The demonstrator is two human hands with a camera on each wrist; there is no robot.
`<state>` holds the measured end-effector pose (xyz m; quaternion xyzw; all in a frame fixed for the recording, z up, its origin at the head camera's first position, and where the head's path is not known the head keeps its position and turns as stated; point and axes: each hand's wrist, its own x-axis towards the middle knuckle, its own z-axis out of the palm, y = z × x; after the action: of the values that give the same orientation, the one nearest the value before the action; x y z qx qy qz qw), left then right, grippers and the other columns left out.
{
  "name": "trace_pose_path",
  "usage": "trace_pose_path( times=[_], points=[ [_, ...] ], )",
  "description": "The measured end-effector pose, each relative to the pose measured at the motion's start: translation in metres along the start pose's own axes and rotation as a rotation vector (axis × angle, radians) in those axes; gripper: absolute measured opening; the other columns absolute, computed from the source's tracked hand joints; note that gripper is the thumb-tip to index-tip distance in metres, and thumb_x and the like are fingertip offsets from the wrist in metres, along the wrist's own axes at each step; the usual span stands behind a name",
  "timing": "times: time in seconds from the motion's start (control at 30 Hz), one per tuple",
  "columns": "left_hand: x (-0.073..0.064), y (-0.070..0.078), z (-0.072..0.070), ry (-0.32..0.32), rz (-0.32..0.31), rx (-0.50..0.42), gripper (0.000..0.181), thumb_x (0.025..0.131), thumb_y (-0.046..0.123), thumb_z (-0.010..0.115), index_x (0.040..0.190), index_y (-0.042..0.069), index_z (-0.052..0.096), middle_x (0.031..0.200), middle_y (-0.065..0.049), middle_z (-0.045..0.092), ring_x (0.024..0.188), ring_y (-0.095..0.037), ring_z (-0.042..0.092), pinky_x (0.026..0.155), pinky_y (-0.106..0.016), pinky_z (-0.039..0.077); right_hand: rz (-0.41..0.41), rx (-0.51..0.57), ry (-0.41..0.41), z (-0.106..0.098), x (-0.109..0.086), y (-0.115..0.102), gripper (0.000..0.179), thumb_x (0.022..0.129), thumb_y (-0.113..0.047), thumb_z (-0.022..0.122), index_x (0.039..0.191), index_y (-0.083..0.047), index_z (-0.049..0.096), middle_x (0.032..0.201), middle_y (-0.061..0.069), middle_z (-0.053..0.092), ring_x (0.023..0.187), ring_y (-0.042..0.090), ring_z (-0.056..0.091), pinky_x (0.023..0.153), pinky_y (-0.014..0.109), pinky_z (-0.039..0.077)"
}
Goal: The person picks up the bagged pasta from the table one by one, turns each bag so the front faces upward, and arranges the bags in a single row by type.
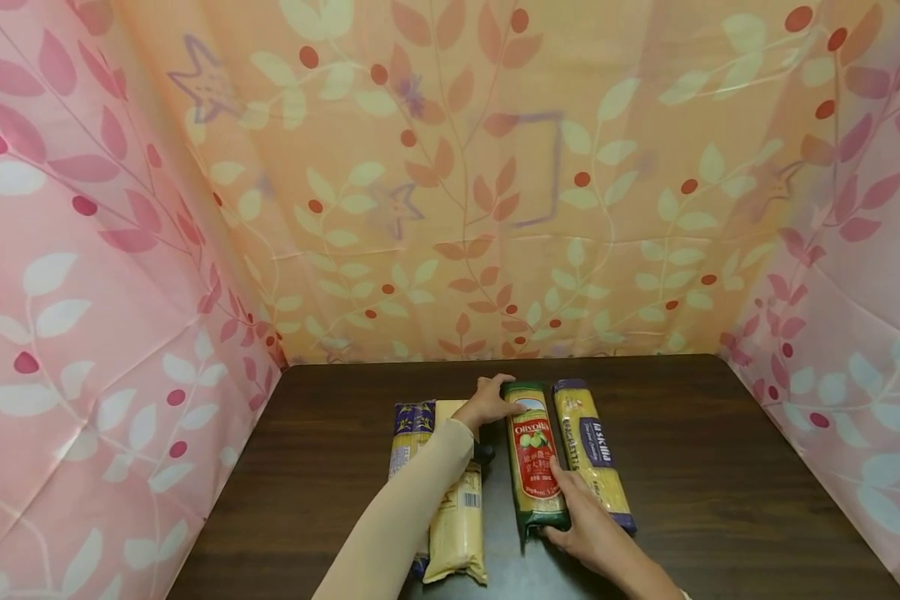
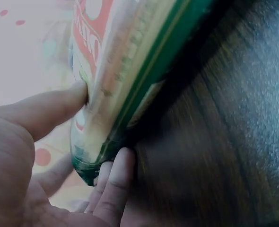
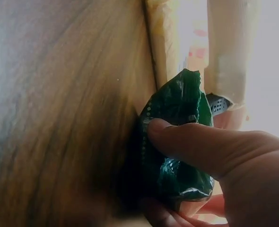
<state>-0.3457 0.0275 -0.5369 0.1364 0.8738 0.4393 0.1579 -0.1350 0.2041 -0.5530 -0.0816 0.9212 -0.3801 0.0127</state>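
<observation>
A pack of spaghetti [image 1: 536, 450] with a red label and green ends lies lengthwise on the dark table. My left hand [image 1: 487, 402] grips its far end, thumb on the label side and fingers round the end, as the left wrist view shows on the pack [image 2: 130, 61]. At the near end my right hand [image 1: 588, 521] holds it; in the right wrist view the thumb [image 3: 187, 137] presses the crimped green wrapper [image 3: 177, 104], with fingers on the other side. Just right of it lies a purple-ended spaghetti pack [image 1: 592, 450].
Left of the held pack lie a cream pack [image 1: 457, 533] and a purple-and-yellow pasta pack [image 1: 415, 419], partly hidden by my left sleeve [image 1: 405, 508]. The wood-grain table [image 1: 300, 467] ends at flowered curtains [image 1: 450, 275] at the back and both sides.
</observation>
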Motion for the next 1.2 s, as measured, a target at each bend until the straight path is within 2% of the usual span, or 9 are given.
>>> trace_pose_path(
  times=[0.1, 0.23, 0.33, 0.47, 0.57, 0.7, 0.87, 1.03, 1.2],
  points=[
    [-0.001, -0.002, 0.000, 0.029, -0.018, -0.035, 0.067, 0.099, 0.026, 0.082, 0.156, 0.008, 0.051, 0.155, -0.028, 0.034, 0.130, -0.044, 0.053, 0.105, -0.056, 0.050, -0.007, -0.011, -0.001, 0.001, 0.001, -0.002, 0.104, 0.076, -0.008, 0.099, 0.161, 0.007, 0.041, 0.148, 0.026, 0.050, 0.132, 0.044, 0.056, 0.101, 0.057, 0.054],
    [-0.001, -0.003, -0.001, 0.059, -0.026, -0.044, 0.067, 0.098, 0.027, 0.083, 0.154, 0.008, 0.053, 0.154, -0.026, 0.037, 0.130, -0.043, 0.054, 0.104, -0.056, 0.051, -0.020, -0.034, 0.004, 0.002, 0.002, -0.003, 0.103, 0.076, -0.008, 0.099, 0.160, 0.006, 0.042, 0.151, 0.025, 0.045, 0.136, 0.044, 0.051, 0.100, 0.055, 0.055],
    [-0.001, -0.005, -0.003, 0.057, -0.016, -0.036, 0.068, 0.098, 0.028, 0.083, 0.155, 0.008, 0.052, 0.154, -0.026, 0.038, 0.127, -0.041, 0.056, 0.102, -0.054, 0.052, -0.035, -0.052, 0.007, 0.002, 0.003, -0.003, 0.103, 0.075, -0.008, 0.100, 0.160, 0.007, 0.043, 0.151, 0.024, 0.045, 0.138, 0.045, 0.049, 0.100, 0.056, 0.054],
    [-0.003, -0.008, -0.009, 0.014, 0.018, -0.043, 0.071, 0.100, 0.026, 0.080, 0.159, 0.004, 0.047, 0.155, -0.028, 0.038, 0.118, -0.038, 0.062, 0.098, -0.050, 0.054, -0.039, -0.066, -0.004, 0.002, 0.004, -0.003, 0.104, 0.075, -0.011, 0.100, 0.159, 0.007, 0.043, 0.150, 0.025, 0.045, 0.139, 0.046, 0.047, 0.102, 0.058, 0.053],
    [-0.006, -0.011, -0.016, -0.022, 0.030, -0.064, 0.069, 0.103, 0.023, 0.077, 0.160, 0.003, 0.045, 0.155, -0.026, 0.043, 0.121, -0.037, 0.064, 0.098, -0.049, 0.055, -0.037, -0.068, -0.018, 0.002, 0.004, -0.002, 0.105, 0.076, -0.012, 0.100, 0.160, 0.007, 0.042, 0.150, 0.026, 0.045, 0.139, 0.046, 0.046, 0.105, 0.060, 0.051],
    [-0.010, -0.016, -0.027, -0.045, 0.071, -0.051, 0.060, 0.105, 0.021, 0.073, 0.157, 0.003, 0.049, 0.149, -0.023, 0.055, 0.130, -0.038, 0.061, 0.101, -0.050, 0.055, -0.034, -0.067, -0.031, 0.001, 0.005, -0.001, 0.106, 0.075, -0.015, 0.101, 0.161, 0.005, 0.041, 0.151, 0.026, 0.044, 0.139, 0.046, 0.045, 0.106, 0.062, 0.049],
    [-0.017, -0.019, -0.038, -0.071, 0.149, -0.023, 0.047, 0.107, 0.020, 0.071, 0.148, 0.002, 0.059, 0.140, -0.021, 0.064, 0.127, -0.036, 0.064, 0.100, -0.049, 0.056, -0.023, -0.065, -0.047, 0.000, 0.005, -0.001, 0.109, 0.075, -0.017, 0.101, 0.162, 0.005, 0.040, 0.153, 0.028, 0.042, 0.140, 0.047, 0.044, 0.106, 0.062, 0.049],
    [-0.023, -0.023, -0.050, -0.062, 0.204, 0.015, 0.039, 0.109, 0.018, 0.066, 0.146, 0.004, 0.062, 0.136, -0.015, 0.067, 0.124, -0.030, 0.065, 0.102, -0.047, 0.056, -0.023, -0.082, -0.060, -0.002, 0.003, -0.001, 0.115, 0.076, -0.022, 0.101, 0.165, 0.004, 0.035, 0.163, 0.031, 0.031, 0.148, 0.055, 0.034, 0.108, 0.068, 0.046],
    [-0.026, -0.033, -0.063, -0.037, 0.232, 0.060, 0.038, 0.110, 0.019, 0.065, 0.146, 0.004, 0.062, 0.137, -0.011, 0.068, 0.126, -0.029, 0.065, 0.107, -0.048, 0.053, -0.024, -0.131, -0.079, -0.003, -0.002, -0.006, 0.119, 0.074, -0.031, 0.102, 0.167, -0.001, 0.035, 0.168, 0.024, 0.029, 0.152, 0.051, 0.030, 0.110, 0.070, 0.043]
  ],
)
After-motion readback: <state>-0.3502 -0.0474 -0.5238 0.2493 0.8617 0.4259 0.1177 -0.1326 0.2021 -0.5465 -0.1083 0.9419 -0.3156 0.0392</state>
